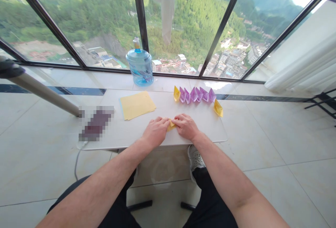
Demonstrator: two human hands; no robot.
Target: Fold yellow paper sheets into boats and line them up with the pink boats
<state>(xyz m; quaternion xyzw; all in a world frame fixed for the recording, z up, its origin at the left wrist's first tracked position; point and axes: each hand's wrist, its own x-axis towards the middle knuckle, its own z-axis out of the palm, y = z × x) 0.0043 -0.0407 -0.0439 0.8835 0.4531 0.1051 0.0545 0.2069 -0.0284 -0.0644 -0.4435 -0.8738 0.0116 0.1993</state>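
Observation:
My left hand and my right hand meet at the front middle of a small white table. Both are closed, pinching a small piece of folded yellow paper that lies on the tabletop between them. A stack of flat yellow paper sheets lies to the left, beyond my left hand. At the table's far edge sits a row of folded purple paper shapes, with a folded yellow shape at its left end and another yellow shape at the right.
A blurred dark object lies on the table's left part. A blue water jug stands on the sill by the large window. A grey pole slants in from the left. A black rack is at right. My shoe shows under the table.

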